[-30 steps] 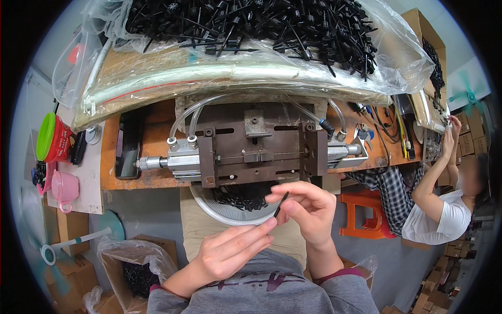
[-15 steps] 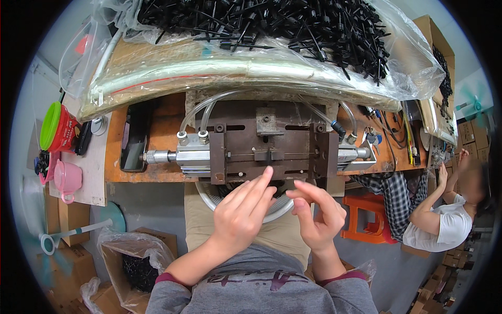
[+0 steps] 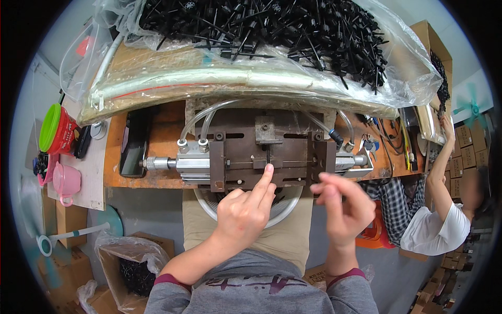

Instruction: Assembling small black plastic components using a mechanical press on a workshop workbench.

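Note:
My left hand point(image 3: 244, 213) reaches to the middle of a dark metal clamping fixture point(image 3: 235, 121). Its index finger is stretched out, the tip touching the small block at the centre, where a thin black plastic piece point(image 3: 269, 153) stands upright. The other fingers of that hand are bent, and I see nothing held in them. To the right and nearer me, my right hand point(image 3: 349, 209) hangs in the air in front of the fixture's right end. Its fingers are loosely bent and apart, slightly blurred, with nothing visible in them.
Air cylinders point(image 3: 192, 163) with clear hoses flank the fixture. Above it lies a plastic-lined box point(image 3: 172, 78) heaped with black plastic parts point(image 3: 272, 31). At left are a phone point(image 3: 135, 144) and a pink cup point(image 3: 67, 179). Another person point(image 3: 436, 225) sits at right.
My right hand has moved right, away from the fixture's middle. My left hand stays at the centre, its index finger now singled out and its other fingers more bent. The other person's arm has risen.

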The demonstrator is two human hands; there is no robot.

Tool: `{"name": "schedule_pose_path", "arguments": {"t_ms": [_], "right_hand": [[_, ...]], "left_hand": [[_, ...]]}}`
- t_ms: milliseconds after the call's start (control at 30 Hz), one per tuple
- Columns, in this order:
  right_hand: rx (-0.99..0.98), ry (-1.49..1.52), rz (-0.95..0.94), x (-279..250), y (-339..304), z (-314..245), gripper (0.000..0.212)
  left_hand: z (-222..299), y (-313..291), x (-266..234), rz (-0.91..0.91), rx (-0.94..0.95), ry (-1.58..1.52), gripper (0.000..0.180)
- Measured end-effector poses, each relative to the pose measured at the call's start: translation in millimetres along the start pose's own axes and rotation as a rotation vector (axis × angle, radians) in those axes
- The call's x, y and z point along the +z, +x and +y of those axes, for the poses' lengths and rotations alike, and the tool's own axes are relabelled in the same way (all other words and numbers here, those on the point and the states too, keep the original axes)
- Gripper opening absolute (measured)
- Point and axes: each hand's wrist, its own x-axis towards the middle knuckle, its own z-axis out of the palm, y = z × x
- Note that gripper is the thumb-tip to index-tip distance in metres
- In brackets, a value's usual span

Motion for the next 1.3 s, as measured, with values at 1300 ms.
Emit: {"name": "schedule_pose_path", "arguments": {"t_ms": [1300], "right_hand": [[-0.731,-0.650,-0.337,63.1,206.8,38.6,0.011]], "left_hand": [[-11.6,-109.7,59.8,-0.552,-0.100,-0.433,0.023]]}}
